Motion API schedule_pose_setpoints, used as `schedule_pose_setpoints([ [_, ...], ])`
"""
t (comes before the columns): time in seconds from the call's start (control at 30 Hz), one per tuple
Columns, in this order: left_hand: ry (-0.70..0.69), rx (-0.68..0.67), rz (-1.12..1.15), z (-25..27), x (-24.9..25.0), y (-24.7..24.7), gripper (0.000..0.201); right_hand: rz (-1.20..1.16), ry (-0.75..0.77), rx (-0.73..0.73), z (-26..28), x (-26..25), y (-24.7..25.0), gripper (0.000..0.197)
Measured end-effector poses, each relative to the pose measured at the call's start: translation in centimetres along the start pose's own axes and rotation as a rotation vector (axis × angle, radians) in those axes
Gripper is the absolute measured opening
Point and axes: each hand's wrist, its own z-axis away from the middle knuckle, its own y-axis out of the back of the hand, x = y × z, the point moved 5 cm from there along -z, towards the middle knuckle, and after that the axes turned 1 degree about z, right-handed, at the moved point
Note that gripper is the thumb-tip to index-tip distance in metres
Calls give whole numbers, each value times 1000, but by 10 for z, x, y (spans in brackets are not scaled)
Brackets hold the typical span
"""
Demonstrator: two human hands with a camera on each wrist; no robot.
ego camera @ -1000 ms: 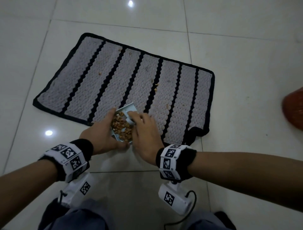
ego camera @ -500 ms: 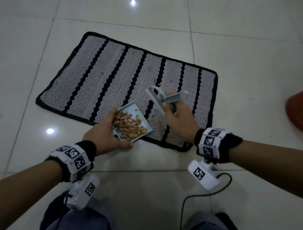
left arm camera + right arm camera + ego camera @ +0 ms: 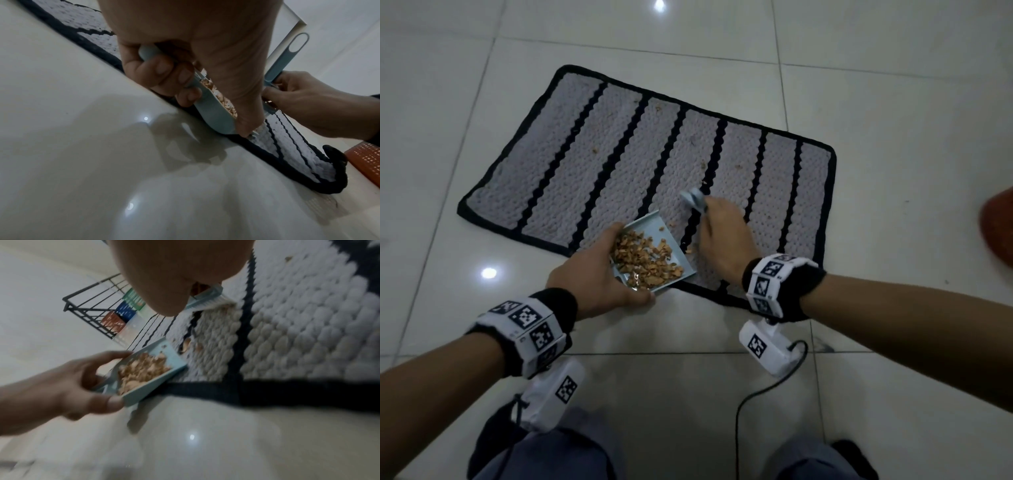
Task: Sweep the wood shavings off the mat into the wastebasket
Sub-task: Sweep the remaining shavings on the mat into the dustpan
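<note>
A grey mat [image 3: 592, 161] with black stripes lies on the tiled floor. My left hand [image 3: 599, 274] grips a small pale-blue dustpan [image 3: 654, 228] at the mat's near edge; it holds a heap of wood shavings [image 3: 645, 262]. My right hand [image 3: 722, 236] grips a pale-blue hand brush [image 3: 285, 55], bristles down on the mat just right of the dustpan [image 3: 176, 363]. A few loose shavings [image 3: 188, 343] lie between brush and pan, and some specks [image 3: 595, 150] are scattered further up the mat. An orange wastebasket [image 3: 998, 226] shows at the right edge.
The mat's near right corner [image 3: 337, 162] is curled up. The orange mesh wastebasket [image 3: 368, 164] stands on the floor just beyond that corner. A black wire rack [image 3: 96, 308] with coloured boxes stands beyond the mat's far side. A cable [image 3: 763, 394] trails from my right wrist camera.
My right hand lifted the brush off the dustpan, swung it right, and now has it down on the mat beside the pan. The left hand kept the loaded dustpan near the mat's edge.
</note>
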Motion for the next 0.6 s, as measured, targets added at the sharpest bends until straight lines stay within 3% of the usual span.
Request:
schedule_pose_setpoints([
  [0.2,2,11,9,0,0,-1,127,-59,99,-119,32,-34,-16,20],
  [0.33,-3,5,31,2,-2,-4,125,-198,115,-120,34,-42,3,15],
  [0.47,7,-20,36,2,-7,-2,130,-206,-3,-83,19,-17,36,17],
  [0.6,10,-19,33,2,-15,4,132,-151,-36,-224,-2,20,63,23],
])
